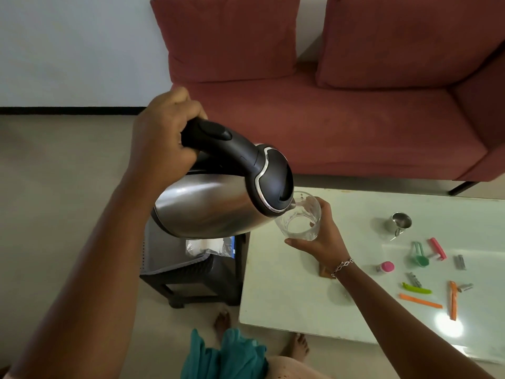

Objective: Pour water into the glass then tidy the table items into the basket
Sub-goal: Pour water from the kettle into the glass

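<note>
Red sofa (341, 132), two matching cushions (229, 36)

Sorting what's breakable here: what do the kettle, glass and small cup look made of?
The kettle: brushed steel-looking body with soft reflections; matte black lid and handle, probably plastic. The glass: clear, faceted, likely glass. The cup: mirror-shiny metal, probably steel.

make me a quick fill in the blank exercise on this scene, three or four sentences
1. The left hand grips the kettle by its ____ handle.
2. The right hand holds the glass at the kettle's ____.
3. A bracelet is worn on the ____ wrist.
4. On the table, the small scoop is ____.

Missing words: black; spout; right; green
</note>
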Tool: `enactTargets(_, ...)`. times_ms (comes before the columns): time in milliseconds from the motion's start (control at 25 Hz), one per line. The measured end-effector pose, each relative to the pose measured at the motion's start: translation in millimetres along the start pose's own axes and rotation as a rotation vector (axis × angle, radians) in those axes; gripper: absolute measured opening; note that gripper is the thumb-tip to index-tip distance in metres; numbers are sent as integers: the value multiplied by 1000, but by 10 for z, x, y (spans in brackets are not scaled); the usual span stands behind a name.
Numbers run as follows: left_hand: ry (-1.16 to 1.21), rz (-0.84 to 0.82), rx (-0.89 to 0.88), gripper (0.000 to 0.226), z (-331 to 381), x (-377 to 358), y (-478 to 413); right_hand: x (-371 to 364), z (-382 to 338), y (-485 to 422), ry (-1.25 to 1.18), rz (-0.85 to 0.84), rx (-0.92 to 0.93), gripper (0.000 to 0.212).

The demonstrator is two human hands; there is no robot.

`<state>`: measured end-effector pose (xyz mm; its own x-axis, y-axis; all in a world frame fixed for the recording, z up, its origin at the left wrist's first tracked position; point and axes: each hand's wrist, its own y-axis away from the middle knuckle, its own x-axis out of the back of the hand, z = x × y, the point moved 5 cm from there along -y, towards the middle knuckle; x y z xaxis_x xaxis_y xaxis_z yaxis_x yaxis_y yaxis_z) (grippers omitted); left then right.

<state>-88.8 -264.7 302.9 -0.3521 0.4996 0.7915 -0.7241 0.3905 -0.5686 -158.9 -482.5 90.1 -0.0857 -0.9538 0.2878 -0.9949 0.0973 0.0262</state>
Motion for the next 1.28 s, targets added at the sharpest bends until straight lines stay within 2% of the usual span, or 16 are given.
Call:
enactTargets(200, -35, -10, -78, 28, 206, 5, -51, 70, -9, 73, 3, 2, 18, 85)
enactTargets(400, -97, -33, -87, 20, 276, -4, -67, 100, 0, 105, 12, 6, 15, 85)
enactTargets(840, -197, -57, -176, 20, 349, -87, -131, 73, 82, 65, 55, -45, -15, 89)
enactTargets(1280, -260, -67, -185, 17, 382, -120, -266, 159, 151, -2, 36, -39, -6, 82)
